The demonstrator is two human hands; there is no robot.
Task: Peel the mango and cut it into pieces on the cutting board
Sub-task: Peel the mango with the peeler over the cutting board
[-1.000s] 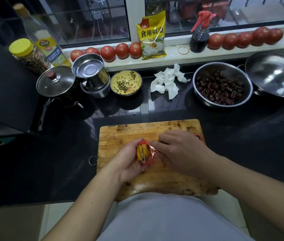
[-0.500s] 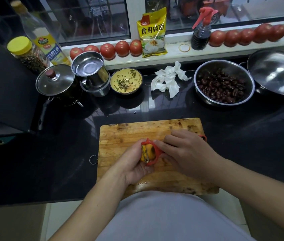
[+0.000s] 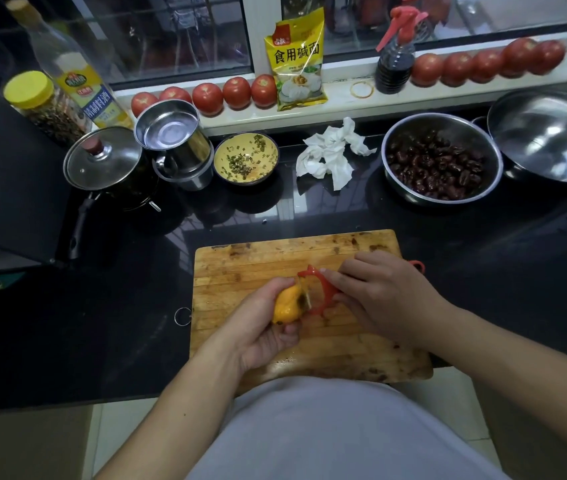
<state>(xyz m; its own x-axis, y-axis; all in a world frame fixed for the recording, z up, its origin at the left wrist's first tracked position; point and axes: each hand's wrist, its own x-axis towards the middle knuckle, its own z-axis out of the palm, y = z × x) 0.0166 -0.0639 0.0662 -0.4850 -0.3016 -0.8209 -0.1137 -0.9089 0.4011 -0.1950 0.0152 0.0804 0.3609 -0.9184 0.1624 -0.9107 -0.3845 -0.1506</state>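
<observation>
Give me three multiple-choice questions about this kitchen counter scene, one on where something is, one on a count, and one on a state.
1. Where is the crumpled white paper towel?
A. on the wooden cutting board
B. on the black counter between the small yellow bowl and the steel bowl of dark red fruit
C. on the windowsill

2. How many tomatoes sit left of the yellow packet?
A. two
B. five
C. eight

3. What is the left hand doing?
A. gripping the yellow-orange mango
B. lying flat
C. holding the red peeler

Answers: B, it lies between them; B, five in a row; A, fingers wrap the mango while the right hand holds the peeler.
</observation>
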